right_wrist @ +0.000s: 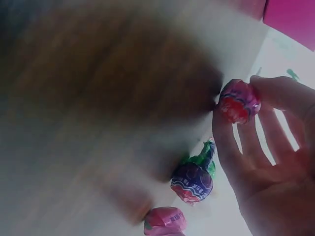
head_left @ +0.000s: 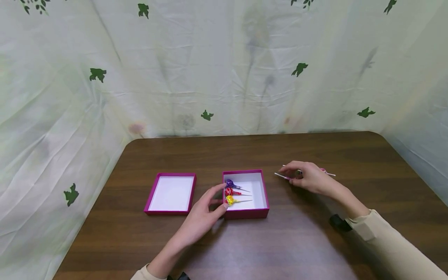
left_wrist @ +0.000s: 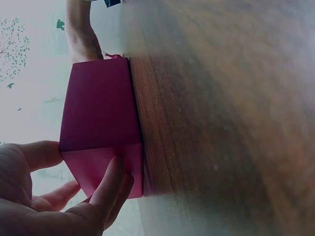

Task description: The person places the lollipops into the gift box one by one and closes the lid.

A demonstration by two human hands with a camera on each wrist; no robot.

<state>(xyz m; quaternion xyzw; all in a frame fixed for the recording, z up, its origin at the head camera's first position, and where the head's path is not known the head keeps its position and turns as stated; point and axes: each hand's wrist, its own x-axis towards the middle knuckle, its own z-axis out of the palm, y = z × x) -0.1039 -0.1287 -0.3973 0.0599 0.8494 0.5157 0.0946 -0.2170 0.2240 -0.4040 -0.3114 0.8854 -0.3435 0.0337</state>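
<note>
My left hand (head_left: pixel 201 216) rests at the left side of a magenta box (head_left: pixel 246 214). In the left wrist view, the thumb touches the box's upper corner and the fairly straight fingers (left_wrist: pixel 110 184) lie against its side wall. Three wrapped lollipops lie inside along the left wall: purple (head_left: pixel 229 183), red (head_left: pixel 229 191) and yellow (head_left: pixel 230 200), sticks toward the right. Right of the box, my right hand (head_left: pixel 309 178) pinches a pink-and-red lollipop (right_wrist: pixel 239 102) between thumb and index finger. Beside that hand are a purple-and-green lollipop (right_wrist: pixel 193 182) and a pink lollipop (right_wrist: pixel 166 221).
A magenta lid (head_left: pixel 175 193) with a white inside lies to the left of the box. Everything stands on a brown wooden table (head_left: pixel 290 241). Behind and beside the table hangs a pale curtain (head_left: pixel 224 70) with green leaf shapes.
</note>
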